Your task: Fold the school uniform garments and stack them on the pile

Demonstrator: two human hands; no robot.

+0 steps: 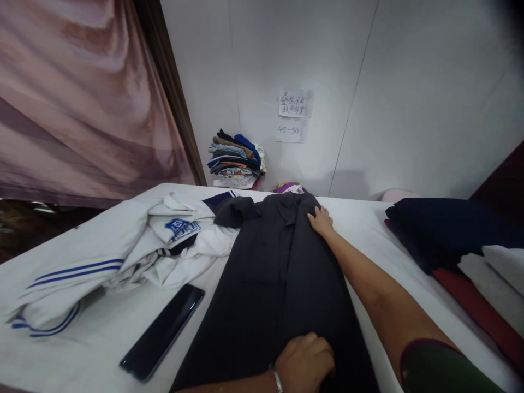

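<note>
A dark grey long-sleeved jacket (266,278) lies stretched out on the white table, its collar at the far end. One sleeve is folded down lengthwise over the front, and a bunched dark piece sticks out at its left shoulder. My left hand (305,363), with a silver bracelet at the wrist, is low on the jacket, its fingers curled into the cloth; the fingertips are hidden. Farther off, my right hand (321,221) rests on the jacket's right shoulder edge with thumb and fingers apart.
Left of the jacket are a black phone (164,330) and a crumpled white garment (159,240) with blue stripes. Folded dark clothes (454,224) lie at the right, over red and grey ones. A clothes stack (235,155) stands by the wall, below paper signs (295,103).
</note>
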